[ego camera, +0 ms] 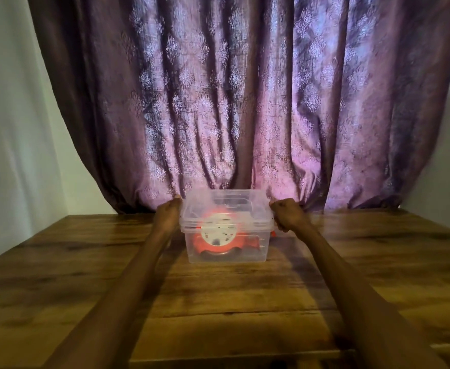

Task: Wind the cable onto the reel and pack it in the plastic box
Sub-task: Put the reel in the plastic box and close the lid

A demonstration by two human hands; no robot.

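Note:
A clear plastic box with its clear lid on top stands at the far middle of the wooden table. Through the front wall I see the orange cable reel with a white round face, standing inside. My left hand grips the box's left rim at lid height, fingers closed. On the right rim my right hand grips the same way. The cable itself is blurred behind the plastic and I cannot make it out.
The wooden table stretches toward me, with its front edge at the bottom. A purple patterned curtain hangs just behind the box. White walls stand at both sides.

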